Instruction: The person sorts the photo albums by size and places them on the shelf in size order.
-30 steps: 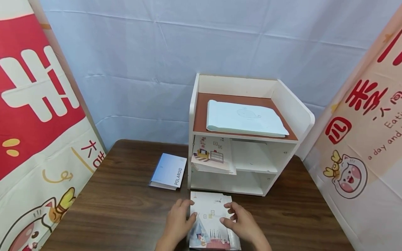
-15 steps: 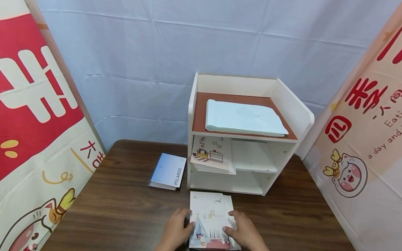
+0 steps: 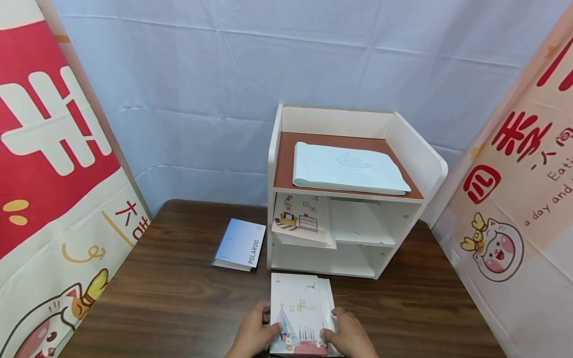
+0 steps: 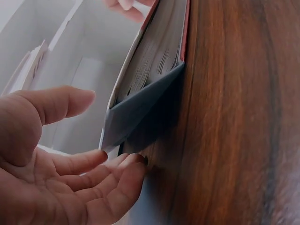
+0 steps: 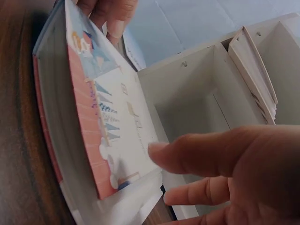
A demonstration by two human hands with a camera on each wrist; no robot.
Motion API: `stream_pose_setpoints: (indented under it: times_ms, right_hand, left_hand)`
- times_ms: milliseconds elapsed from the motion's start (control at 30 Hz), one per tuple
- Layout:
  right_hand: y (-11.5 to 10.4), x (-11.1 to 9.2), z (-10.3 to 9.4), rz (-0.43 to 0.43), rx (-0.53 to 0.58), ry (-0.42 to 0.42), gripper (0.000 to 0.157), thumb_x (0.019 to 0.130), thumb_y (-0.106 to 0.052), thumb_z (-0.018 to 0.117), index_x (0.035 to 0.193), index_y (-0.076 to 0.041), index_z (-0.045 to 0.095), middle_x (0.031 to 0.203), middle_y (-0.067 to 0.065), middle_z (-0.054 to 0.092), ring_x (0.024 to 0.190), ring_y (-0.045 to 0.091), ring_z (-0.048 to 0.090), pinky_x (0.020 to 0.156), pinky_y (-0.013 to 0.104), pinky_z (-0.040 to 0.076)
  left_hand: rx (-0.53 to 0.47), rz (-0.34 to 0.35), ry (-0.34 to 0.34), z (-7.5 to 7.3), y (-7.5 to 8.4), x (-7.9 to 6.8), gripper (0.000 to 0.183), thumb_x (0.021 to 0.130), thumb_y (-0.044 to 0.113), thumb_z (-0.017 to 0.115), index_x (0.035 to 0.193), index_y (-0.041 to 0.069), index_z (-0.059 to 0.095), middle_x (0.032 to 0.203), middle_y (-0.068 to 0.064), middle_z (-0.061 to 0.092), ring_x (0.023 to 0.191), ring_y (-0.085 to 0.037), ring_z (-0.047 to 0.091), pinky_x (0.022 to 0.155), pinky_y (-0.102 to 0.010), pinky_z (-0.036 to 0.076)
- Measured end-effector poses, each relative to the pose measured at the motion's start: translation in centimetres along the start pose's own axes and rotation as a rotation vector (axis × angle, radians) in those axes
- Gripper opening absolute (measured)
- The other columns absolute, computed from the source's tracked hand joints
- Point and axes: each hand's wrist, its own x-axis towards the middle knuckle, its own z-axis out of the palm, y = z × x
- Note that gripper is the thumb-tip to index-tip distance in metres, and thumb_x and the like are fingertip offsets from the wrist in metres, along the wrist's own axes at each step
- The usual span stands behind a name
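Observation:
A thick photo album [image 3: 297, 293] with a white illustrated cover lies flat on the table, between my two hands. My left hand [image 3: 252, 330] is at its left edge. In the left wrist view, the fingers [image 4: 82, 164] touch or nearly touch the album's blue-grey spine [image 4: 140, 108], and the thumb [image 4: 75, 101] stands off the cover. On the right side my right hand [image 3: 351, 333] has its thumb [image 5: 173, 152] over the cover near the edge. Its other fingers [image 5: 199, 191] lie beside the album, partly hidden.
Behind the album stands a white shelf unit [image 3: 436, 166]. A pale padded item with a whale drawing [image 3: 353, 171] lies on its top; another illustrated album [image 3: 297, 226] sits on the middle shelf, jutting forward. To the left lies a blue POLAROID album [image 3: 240, 243].
Both hands have come lower and closer around the album's sides, thumbs over its cover. The album has stayed in place.

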Motion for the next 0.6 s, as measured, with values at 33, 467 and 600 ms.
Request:
stream_pose_setpoints:
  times_ms: [33, 467, 600]
  right_hand:
    - [0.0, 0.0, 0.1, 0.016, -0.007, -0.004, 0.049, 0.073, -0.02, 0.076, 0.107, 0.009, 0.056, 0.096, 0.024, 0.058, 0.093, 0.041, 0.055, 0.078, 0.058, 0.043]
    - [-0.3, 0.1, 1.6, 0.066, -0.093, -0.002, 0.054, 0.07, -0.021, 0.078, 0.107, 0.01, 0.055, 0.089, 0.023, 0.053, 0.082, 0.04, 0.055, 0.071, 0.057, 0.045]
    - [-0.1, 0.2, 2.1, 0.033, -0.081, 0.016, 0.055, 0.07, -0.021, 0.078, 0.107, 0.012, 0.054, 0.09, 0.026, 0.052, 0.084, 0.043, 0.055, 0.073, 0.058, 0.045]
  left_hand:
    - [-0.01, -0.004, -0.004, 0.0, 0.1, 0.0, 0.05, 0.073, 0.011, 0.076, 0.113, -0.008, 0.054, 0.083, -0.007, 0.059, 0.076, -0.022, 0.056, 0.067, -0.042, 0.048]
    - [-0.15, -0.071, -0.097, 1.0, -0.1, -0.1, 0.061, 0.073, 0.012, 0.075, 0.12, -0.012, 0.044, 0.083, -0.009, 0.06, 0.077, -0.023, 0.057, 0.07, -0.041, 0.049]
    - [-0.139, -0.092, -0.097, 1.2, -0.2, 0.0, 0.063, 0.073, 0.013, 0.075, 0.121, -0.012, 0.043, 0.084, -0.009, 0.058, 0.079, -0.024, 0.057, 0.072, -0.043, 0.048]
